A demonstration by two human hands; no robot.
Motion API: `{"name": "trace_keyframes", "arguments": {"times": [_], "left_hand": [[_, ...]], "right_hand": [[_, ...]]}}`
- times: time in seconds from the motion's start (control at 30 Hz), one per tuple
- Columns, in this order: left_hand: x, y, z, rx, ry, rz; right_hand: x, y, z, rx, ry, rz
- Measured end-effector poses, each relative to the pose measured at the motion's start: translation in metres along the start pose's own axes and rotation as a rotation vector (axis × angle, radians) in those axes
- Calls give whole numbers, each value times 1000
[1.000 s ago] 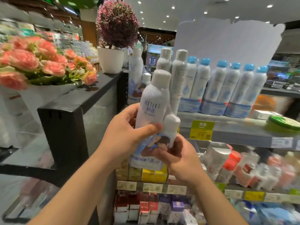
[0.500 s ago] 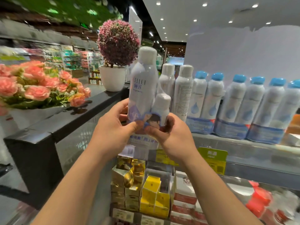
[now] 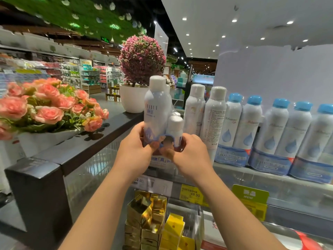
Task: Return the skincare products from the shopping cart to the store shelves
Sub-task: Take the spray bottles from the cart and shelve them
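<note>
Now our left hand [image 3: 134,150] and right hand [image 3: 189,154] both grip the shrink-wrapped spray-bottle pack [image 3: 158,114] low on its sides. Since a second ago it has risen from chest level to the top shelf [image 3: 270,179], base at shelf height, at 9 o'clock of the white-capped bottles [image 3: 214,114]. Placement looks imminent; not yet set down.

Yellow price tag [image 3: 192,194] on my shelf edge reads 49.90; green tag [image 3: 249,193] says NEW; blue-capped bottles [image 3: 232,123] read JM.
</note>
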State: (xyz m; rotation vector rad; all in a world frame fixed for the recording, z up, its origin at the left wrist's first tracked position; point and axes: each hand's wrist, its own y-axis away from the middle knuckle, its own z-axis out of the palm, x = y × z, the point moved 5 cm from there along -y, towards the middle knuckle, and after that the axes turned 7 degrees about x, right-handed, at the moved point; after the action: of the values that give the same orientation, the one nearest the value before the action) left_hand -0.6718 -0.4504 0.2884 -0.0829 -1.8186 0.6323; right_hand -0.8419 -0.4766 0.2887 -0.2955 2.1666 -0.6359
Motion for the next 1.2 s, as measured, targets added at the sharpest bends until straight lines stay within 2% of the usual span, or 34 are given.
{"name": "trace_keyframes", "arguments": {"times": [0.33,0.5,0.6,0.87,1.03,1.2], "left_hand": [[-18,-8,7,27,-97,-41],[-25,-4,7,-6,-283,-25],[-32,-2,7,19,-378,-75],[-30,-14,12,21,-491,-116],[-29,-21,15,24,-499,-112],[-30,-29,19,13,-487,-121]], "right_hand": [[15,-4,18,15,110,92],[10,7,9,29,60,99],[7,13,7,68,51,85],[5,12,7,80,255,74],[6,9,10,-3,527,64],[7,5,11,-17,580,68]]}}
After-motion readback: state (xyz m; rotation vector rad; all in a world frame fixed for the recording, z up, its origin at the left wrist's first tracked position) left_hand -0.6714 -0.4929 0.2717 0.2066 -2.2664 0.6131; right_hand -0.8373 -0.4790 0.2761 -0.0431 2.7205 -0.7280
